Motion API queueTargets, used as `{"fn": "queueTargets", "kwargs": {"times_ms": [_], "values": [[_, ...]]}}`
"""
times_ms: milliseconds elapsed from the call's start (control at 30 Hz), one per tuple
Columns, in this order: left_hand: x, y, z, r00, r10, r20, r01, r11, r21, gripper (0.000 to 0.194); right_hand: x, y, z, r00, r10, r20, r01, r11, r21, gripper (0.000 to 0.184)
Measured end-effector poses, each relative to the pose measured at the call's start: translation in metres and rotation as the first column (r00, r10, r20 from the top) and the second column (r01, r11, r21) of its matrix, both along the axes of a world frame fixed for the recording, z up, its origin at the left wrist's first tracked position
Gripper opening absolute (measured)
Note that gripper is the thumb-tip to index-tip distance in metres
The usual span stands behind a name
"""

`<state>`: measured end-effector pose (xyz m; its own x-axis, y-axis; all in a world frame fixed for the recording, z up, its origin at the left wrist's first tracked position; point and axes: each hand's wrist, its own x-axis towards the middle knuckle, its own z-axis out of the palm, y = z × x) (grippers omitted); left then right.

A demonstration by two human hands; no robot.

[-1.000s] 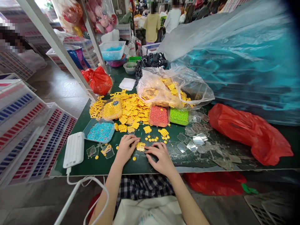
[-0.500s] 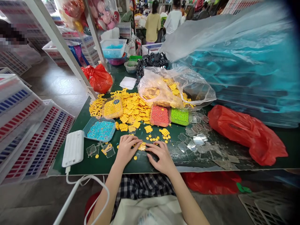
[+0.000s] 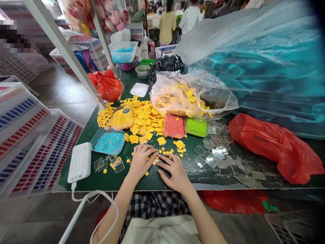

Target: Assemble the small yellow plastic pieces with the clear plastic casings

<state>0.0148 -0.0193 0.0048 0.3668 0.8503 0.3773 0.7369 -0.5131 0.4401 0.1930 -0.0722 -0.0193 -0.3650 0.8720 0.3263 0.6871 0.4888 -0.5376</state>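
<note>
At the near edge of the table, a small yellow plastic piece (image 3: 155,160) lies between my two hands, mostly covered by fingers. My left hand (image 3: 142,162) is closed over its left side, thumb and fingertips pressed on it. On the other side my right hand (image 3: 174,172) has its fingers stretched and apart, with fingertips touching the piece and the thumb held away from it. Small yellow discs (image 3: 164,151) are scattered just beyond. Two hand-shaped yellow pieces (image 3: 179,144) lie nearby. Clear plastic squares (image 3: 119,165) with a yellow part rest left of my left hand.
Trays of blue beads (image 3: 109,143), yellow beads (image 3: 123,117), red beads (image 3: 174,125) and green beads (image 3: 196,126) surround a yellow heap (image 3: 146,115). A white power bank (image 3: 79,162) stands left. Clear plates (image 3: 215,152) and a red bag (image 3: 274,145) lie right.
Both hands stay at the yellow piece. The left fingers have moved slightly right and up over it, covering more of it. The view has shifted a little.
</note>
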Motion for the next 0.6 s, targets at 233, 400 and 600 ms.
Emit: {"fn": "queueTargets", "kwargs": {"times_ms": [233,400,600], "values": [[0.069,0.088,0.049,0.961,-0.177,-0.211,0.182,0.983,0.005,0.023,0.003,0.0,0.001,0.997,-0.013,-0.081,0.012,1.0,-0.012,0.031],[0.119,0.143,0.044,0.841,-0.322,-0.435,0.318,0.944,-0.085,0.018,0.003,0.0,0.004,0.995,-0.018,-0.098,0.018,1.0,0.006,0.03],[0.131,0.157,0.026,0.779,-0.381,-0.497,0.37,0.921,-0.126,0.033,0.002,0.004,0.006,0.992,-0.059,-0.108,0.066,0.996,0.061,0.028]]}}
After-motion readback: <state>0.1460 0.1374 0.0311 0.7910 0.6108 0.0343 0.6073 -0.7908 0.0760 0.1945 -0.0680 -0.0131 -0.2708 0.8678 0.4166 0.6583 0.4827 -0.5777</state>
